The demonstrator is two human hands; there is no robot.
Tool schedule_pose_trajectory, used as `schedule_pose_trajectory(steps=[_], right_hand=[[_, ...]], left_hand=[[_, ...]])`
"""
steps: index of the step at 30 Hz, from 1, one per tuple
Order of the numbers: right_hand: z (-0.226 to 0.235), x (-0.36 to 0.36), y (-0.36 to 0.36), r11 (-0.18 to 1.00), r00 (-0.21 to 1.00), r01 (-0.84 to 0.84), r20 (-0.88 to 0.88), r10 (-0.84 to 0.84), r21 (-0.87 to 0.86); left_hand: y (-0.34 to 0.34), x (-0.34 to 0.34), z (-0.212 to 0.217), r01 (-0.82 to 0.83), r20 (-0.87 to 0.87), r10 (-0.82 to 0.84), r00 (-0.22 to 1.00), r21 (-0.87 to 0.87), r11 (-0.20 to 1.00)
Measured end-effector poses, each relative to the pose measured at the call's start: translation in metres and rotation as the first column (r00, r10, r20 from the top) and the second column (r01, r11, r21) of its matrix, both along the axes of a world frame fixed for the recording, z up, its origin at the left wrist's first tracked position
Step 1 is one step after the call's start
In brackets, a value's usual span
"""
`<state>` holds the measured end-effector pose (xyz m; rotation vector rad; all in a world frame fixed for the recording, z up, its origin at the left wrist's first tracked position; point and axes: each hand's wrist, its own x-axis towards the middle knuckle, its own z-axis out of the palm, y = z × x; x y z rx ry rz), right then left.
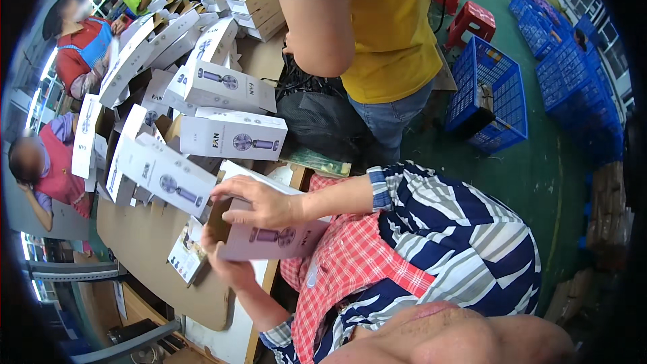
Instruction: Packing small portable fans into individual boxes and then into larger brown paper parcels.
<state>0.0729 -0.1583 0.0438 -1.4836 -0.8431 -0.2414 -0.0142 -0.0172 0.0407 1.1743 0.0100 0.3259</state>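
Observation:
A white carton [306, 241] printed with a purple handheld fan sits between my two hands, in front of my red checked apron. Its end toward the table is open, and brown cardboard shows inside. My right hand [266, 203] lies over the upper side, with thumb and fingers bent round the open end. From below, my left hand [228, 266] grips the same end by its edge. What is inside the carton I cannot make out. Just beyond my hands, a similar fan carton [167, 174] leans on the pile. A small stack of printed leaflets [187, 254] lies beside my left hand.
Many fan cartons [232, 136] are heaped across the brown tabletop [145, 236]. A co-worker in a yellow shirt [387, 34] stands close on the right; others are across the table. Blue plastic crates [499, 131] and red stools [472, 21] stand on the green floor.

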Motion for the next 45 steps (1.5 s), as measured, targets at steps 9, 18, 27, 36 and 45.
schedule_pose_trajectory(steps=[9, 18, 27, 36, 45], right_hand=[[-0.025, 0.027, -0.001, 0.942, 0.709, -0.334, -0.646, 0.282, 0.045], [-0.018, 0.037, -0.023, 0.832, 0.346, -0.526, -0.850, 0.398, 0.176], [-0.004, 0.067, -0.023, 0.623, 0.616, -0.755, -0.547, 0.566, -0.205], [0.031, 0.074, -0.016, 0.286, 0.734, -0.661, -0.518, 0.439, -0.694], [0.032, 0.089, -0.029, 0.812, 0.937, -0.350, -0.189, 0.295, -0.467]], left_hand=[[-0.023, 0.013, 0.007, -0.174, -0.100, 0.192, 0.976, 0.163, 0.971], [-0.003, 0.025, 0.007, 0.108, -0.215, -0.182, 0.960, -0.317, 0.942], [0.017, 0.022, -0.006, 0.130, -0.320, -0.216, 0.923, -0.269, 0.954], [0.022, 0.011, 0.006, 0.450, -0.372, -0.356, 0.857, 0.204, 0.869], [0.041, -0.006, 0.007, -0.456, 0.114, 0.442, 0.890, 0.282, 0.844]])
